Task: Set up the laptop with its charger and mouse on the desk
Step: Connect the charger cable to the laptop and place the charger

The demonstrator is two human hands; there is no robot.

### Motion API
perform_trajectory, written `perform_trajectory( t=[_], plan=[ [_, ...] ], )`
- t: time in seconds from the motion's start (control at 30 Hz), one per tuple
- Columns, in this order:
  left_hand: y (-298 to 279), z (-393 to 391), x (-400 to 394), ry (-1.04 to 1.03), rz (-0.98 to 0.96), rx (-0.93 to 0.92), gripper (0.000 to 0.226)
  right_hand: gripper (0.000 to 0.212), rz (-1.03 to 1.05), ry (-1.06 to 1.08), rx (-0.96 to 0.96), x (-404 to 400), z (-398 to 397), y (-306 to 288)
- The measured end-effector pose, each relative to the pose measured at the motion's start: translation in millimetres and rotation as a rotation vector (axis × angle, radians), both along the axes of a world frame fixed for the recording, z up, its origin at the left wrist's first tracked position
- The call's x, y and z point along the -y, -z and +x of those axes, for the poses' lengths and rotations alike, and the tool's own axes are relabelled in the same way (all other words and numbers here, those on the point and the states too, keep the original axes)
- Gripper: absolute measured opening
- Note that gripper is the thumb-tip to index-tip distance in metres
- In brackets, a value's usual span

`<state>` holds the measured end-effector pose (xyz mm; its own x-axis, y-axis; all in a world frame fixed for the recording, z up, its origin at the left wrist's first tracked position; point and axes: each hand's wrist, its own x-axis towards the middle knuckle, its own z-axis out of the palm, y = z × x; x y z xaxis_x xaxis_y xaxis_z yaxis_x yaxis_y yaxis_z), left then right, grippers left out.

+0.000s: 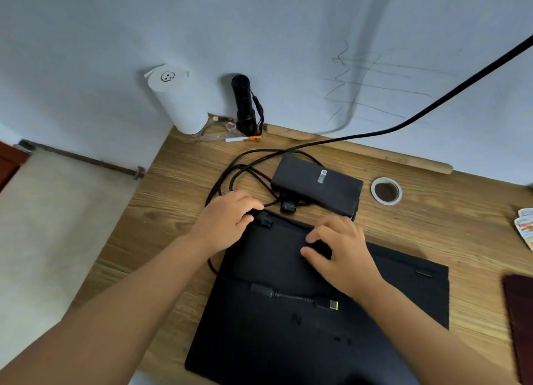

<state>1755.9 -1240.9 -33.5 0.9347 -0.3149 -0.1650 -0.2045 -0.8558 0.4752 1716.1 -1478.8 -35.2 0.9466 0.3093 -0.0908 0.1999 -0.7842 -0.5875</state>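
A closed black laptop (288, 341) lies on the wooden desk (173, 182). Behind it sits the black charger brick (317, 182), with its cable (230, 171) looped to the left. The cable's yellow-tipped plug (331, 304) rests on the laptop lid. My left hand (227, 214) is at the laptop's far left corner, with its fingers curled over the black cable there. My right hand (343, 249) rests on the far part of the lid, its fingers closed around a small black object that looks like the mouse (318, 246), mostly hidden.
Against the wall stand a white paper roll (176, 99) and a black flashlight (243, 102). A cable hole with a white ring (386, 191) is right of the brick. Cards (526, 229) and a dark red case (519, 321) lie at the right edge. A thick black cord (432, 107) crosses the wall.
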Motion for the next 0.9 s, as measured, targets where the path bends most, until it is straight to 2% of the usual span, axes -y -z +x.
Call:
perform_trajectory(
  t=[0.07,0.13,0.17,0.27,0.33,0.43,0.53,0.6,0.7,0.77,0.9],
  plan=[
    [3,2,0,-0.003,0.015,0.069,0.029,0.036,0.014,-0.118,-0.056,-2,-8,-4],
    [6,1,1,0.001,0.012,0.133,0.029,0.043,-0.072,-0.279,-0.132,-2,-18,-4],
    [7,1,1,0.002,0.002,0.151,0.029,0.041,-0.125,-0.346,-0.125,-1,-22,-2],
    [10,-1,-1,-0.012,-0.036,0.196,0.031,0.016,-0.237,-0.423,0.003,-1,-32,4],
    [11,-4,-3,-0.030,-0.043,0.246,0.033,0.013,-0.271,-0.390,0.076,-9,-29,6],
    [11,-13,-9,-0.111,-0.090,0.284,0.033,0.022,-0.285,-0.299,0.106,-30,-12,5],
    [10,-24,-19,-0.162,-0.129,0.304,0.020,0.018,-0.284,-0.198,0.112,-56,8,5],
    [8,-32,-26,-0.146,-0.162,0.299,0.019,0.016,-0.258,-0.144,0.093,-73,18,5],
    [9,-43,-29,-0.040,-0.155,0.259,0.028,0.018,-0.223,-0.117,0.088,-94,26,7],
    [15,-46,-27,0.011,-0.124,0.222,0.035,0.010,-0.218,-0.106,0.127,-106,28,11],
    [25,-41,-25,-0.034,-0.083,0.204,0.032,0.006,-0.193,-0.071,0.185,-115,31,16]
  ],
)
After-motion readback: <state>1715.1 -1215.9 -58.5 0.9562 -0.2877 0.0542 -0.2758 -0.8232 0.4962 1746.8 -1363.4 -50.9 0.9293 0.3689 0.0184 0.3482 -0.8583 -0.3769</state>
